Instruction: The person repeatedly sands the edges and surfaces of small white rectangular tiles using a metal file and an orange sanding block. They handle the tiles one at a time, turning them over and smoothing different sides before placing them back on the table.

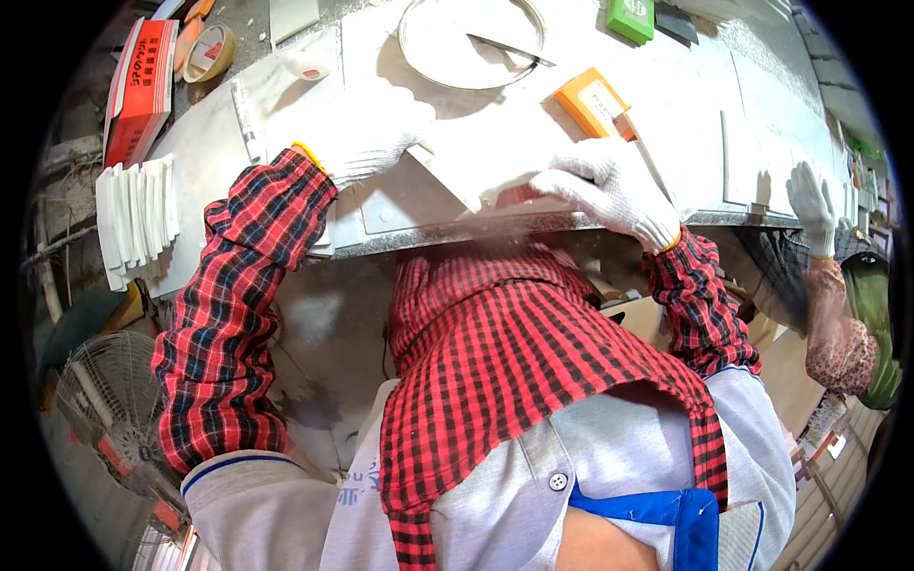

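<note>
Left hand (376, 133): white glove, at the left end of a white plate (446, 179); fingers drawn together, glare over them; cannot tell whether they pinch it.
White plate: close to the front edge of the table (666, 95), between the hands, nearer the left.
Right hand (609, 186): white glove over the front edge, right of the plate; fingers bent leftward; cannot tell whether they hold anything.
Orange box (581, 100): just beyond the right hand.
Pan (407, 59): round, toward the back edge; dark blade (524, 52) across its right rim.
Green box (630, 17): back edge, right of pan.
Left end: red box (143, 90), tape roll (209, 54); stacked white pieces (138, 219) at the front-left corner.
Co-worker's hand (812, 198): gloved, right end, front edge.
</note>
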Available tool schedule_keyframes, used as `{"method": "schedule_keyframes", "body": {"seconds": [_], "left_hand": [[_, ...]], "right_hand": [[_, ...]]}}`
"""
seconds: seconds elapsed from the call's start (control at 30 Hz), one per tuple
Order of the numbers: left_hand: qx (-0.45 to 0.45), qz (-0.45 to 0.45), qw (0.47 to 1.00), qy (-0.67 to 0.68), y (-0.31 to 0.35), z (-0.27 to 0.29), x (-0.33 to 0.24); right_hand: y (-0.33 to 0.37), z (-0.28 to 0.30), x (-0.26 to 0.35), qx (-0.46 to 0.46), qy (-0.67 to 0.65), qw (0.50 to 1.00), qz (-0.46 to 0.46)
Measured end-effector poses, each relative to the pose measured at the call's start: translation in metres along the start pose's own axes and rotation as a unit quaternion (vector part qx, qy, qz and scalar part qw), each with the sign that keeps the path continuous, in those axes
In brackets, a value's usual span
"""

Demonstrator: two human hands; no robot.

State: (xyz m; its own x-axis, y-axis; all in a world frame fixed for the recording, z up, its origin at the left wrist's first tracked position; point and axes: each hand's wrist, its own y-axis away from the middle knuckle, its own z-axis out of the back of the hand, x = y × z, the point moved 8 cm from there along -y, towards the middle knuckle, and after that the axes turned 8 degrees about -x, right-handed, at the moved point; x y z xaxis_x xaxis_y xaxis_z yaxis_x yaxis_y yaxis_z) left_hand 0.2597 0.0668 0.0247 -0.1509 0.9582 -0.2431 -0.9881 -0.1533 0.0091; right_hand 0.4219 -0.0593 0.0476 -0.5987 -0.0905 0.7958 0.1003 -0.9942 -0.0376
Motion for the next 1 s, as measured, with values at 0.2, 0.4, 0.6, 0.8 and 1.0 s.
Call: {"method": "schedule_keyframes", "body": {"seconds": [0.2,0.4,0.6,0.8,1.0], "left_hand": [[0.036,0.062,0.997,0.021,-0.003,-0.002,0.003],[0.052,0.021,0.998,0.0,0.0,-0.001,0.002],[0.035,0.004,0.999,-0.017,-0.006,-0.002,0.002],[-0.028,0.102,0.987,0.121,-0.003,0.008,0.008],[0.071,0.123,0.988,0.065,-0.009,0.004,-0.007]], "right_hand": [[-0.038,-0.028,0.021,-0.072,0.029,0.993,0.09],[-0.027,-0.039,0.027,0.026,0.001,0.994,0.106],[0.063,0.002,-0.031,-0.118,-0.142,0.949,-0.255],[0.088,-0.062,-0.038,-0.275,-0.59,0.688,-0.321],[0.06,-0.116,-0.02,-0.377,-0.687,0.541,-0.304]]}}
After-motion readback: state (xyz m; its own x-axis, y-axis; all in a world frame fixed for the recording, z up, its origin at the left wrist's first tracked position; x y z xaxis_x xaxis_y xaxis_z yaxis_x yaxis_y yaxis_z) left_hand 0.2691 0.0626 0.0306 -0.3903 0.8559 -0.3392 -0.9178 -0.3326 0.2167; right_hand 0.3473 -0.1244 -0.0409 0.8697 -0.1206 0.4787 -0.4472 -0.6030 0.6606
